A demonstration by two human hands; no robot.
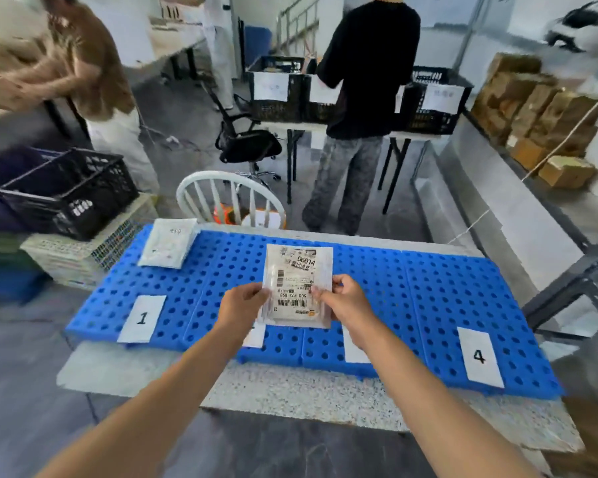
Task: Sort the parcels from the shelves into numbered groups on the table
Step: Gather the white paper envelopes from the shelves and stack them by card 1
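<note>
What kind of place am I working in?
Probably a parcel-sorting room or small warehouse: a labelled parcel held over a blue mat with numbered cards, cardboard boxes on shelving at right, black crates behind.

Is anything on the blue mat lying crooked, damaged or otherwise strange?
Only a small thing: the white parcel at the far left corner of the blue mat lies askew to its edges. The labelled parcel held by left hand and right hand looks intact.

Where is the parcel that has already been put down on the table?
In the head view the white parcel lies flat at the far left corner of the blue mat, beyond the card marked 1.
</note>
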